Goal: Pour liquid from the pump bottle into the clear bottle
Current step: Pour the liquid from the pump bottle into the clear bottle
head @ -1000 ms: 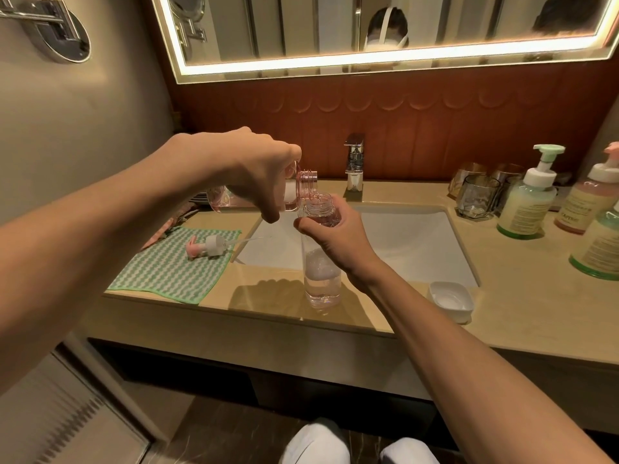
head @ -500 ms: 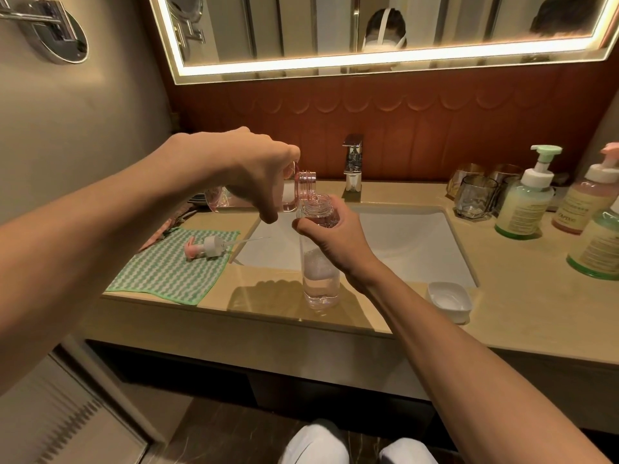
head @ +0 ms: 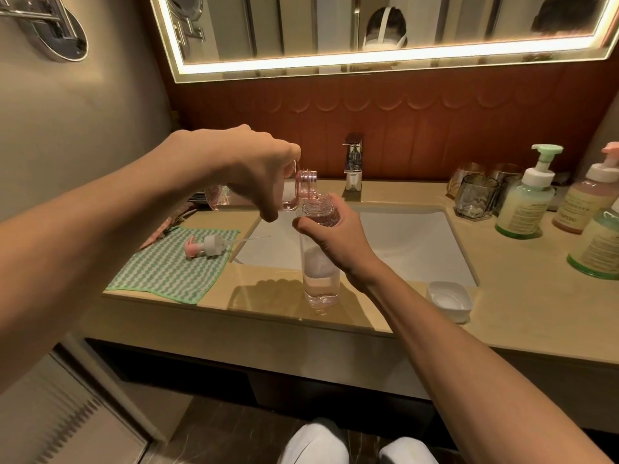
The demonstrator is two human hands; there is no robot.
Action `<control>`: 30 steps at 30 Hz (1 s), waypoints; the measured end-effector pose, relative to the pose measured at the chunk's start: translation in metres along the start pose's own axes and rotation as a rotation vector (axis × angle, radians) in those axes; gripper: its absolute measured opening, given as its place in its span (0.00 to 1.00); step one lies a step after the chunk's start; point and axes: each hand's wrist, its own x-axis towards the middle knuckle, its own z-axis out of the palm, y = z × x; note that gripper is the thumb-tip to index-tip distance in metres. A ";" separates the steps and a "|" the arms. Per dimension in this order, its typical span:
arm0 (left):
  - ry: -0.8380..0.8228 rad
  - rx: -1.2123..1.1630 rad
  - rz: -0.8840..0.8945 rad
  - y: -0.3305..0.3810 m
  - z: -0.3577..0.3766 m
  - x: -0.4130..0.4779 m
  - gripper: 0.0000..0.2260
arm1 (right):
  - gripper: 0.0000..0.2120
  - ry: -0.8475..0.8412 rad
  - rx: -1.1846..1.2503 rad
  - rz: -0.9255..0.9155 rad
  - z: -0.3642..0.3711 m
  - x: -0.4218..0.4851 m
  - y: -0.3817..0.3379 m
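Change: since a second ago almost nothing shifts; we keep both hands and both bottles mid-frame.
Left hand [head: 254, 172]: our fingers curl round the pink, see-through plastic pump bottle [head: 306, 184], which lies tipped on its side with its threaded neck over the other bottle's mouth.
Right hand [head: 335, 236]: it wraps the shoulder of the tall clear plastic bottle [head: 320, 279], which stands on the glossy beige counter [head: 502, 313] just below frame centre.
Pour: we judge a slow tilt best, lip close over the narrow mouth, right hand bracing.
Textures: the plastic looks slick and foam tops the pale liquid. The pink-and-white pump head [head: 207, 246] lies on the green checked cloth [head: 167, 272], left of centre.
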 end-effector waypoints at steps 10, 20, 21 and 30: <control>-0.003 -0.013 0.000 0.001 -0.001 0.002 0.36 | 0.17 0.003 -0.013 -0.005 0.000 0.001 0.002; 0.004 -0.015 0.009 0.000 -0.001 0.002 0.34 | 0.15 -0.004 -0.009 -0.015 -0.001 0.001 0.002; 0.005 -0.012 0.010 0.000 -0.001 0.002 0.34 | 0.15 -0.005 -0.009 -0.017 -0.001 0.001 0.002; 0.009 -0.002 0.022 -0.001 -0.001 0.002 0.34 | 0.16 -0.003 0.006 -0.009 -0.001 0.001 0.002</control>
